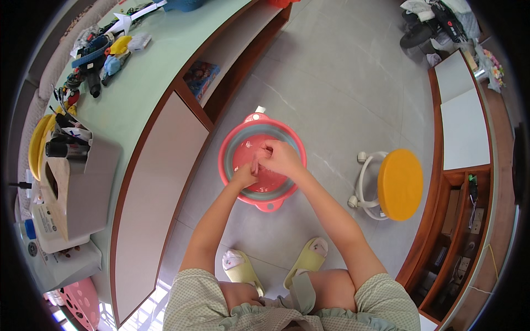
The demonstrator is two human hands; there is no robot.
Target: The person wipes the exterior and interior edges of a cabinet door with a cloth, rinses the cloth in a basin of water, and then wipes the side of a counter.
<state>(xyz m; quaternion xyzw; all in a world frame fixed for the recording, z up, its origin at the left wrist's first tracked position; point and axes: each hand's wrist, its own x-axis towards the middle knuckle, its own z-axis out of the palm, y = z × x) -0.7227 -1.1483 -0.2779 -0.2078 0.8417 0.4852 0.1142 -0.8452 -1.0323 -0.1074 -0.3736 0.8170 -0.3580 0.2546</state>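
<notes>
A round pink and grey basin (267,205) stands on the grey tiled floor, with what looks like water in it. Both hands are over its inside. My left hand (247,176) is at the lower left of the basin's middle, beside a small pinkish thing (255,163) too unclear to name. My right hand (281,157) is bent above it at the upper right, its fingers curled against the same pinkish thing. The fingertips are partly hidden, so which hand grips it does not show plainly.
Left is a long cabinet (165,165) with a green top, bearing a tissue box organizer (91,194) and clutter. At right are a wheeled stool (400,184) with a yellow seat and a low wooden cabinet (463,132). Green slippers (244,269) are on my feet below the basin.
</notes>
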